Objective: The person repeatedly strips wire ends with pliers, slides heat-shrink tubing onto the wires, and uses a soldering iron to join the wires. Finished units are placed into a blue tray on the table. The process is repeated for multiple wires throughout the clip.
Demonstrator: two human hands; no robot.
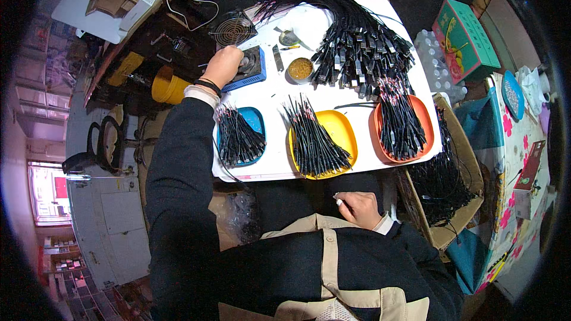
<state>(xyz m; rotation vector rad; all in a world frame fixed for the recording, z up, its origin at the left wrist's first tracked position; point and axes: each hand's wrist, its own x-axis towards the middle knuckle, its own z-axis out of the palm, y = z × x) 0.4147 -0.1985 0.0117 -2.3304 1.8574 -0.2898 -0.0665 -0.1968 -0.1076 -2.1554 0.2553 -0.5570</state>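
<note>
My left hand (223,66) is closed at the left edge of a blue box-shaped device (256,72) with a dark top. Whatever its fingers grip is hidden. Low over my lap, my right hand (360,207) has its fingers curled, with something small and white at the fingertips. Three trays stand along the near table edge: blue (253,117), yellow (345,134) and orange (423,120). Each holds a bundle of short black cables (316,142) with reddish wire ends. Behind them lies a large heap of black cables (363,47) with metal plugs.
On the white table (273,170) sit a round tin of brownish stuff (300,69) and a small dish (288,38). A round-grilled fan (233,32) stands behind the blue device. To the right are a carton of black cables (443,235) and a green box (467,41).
</note>
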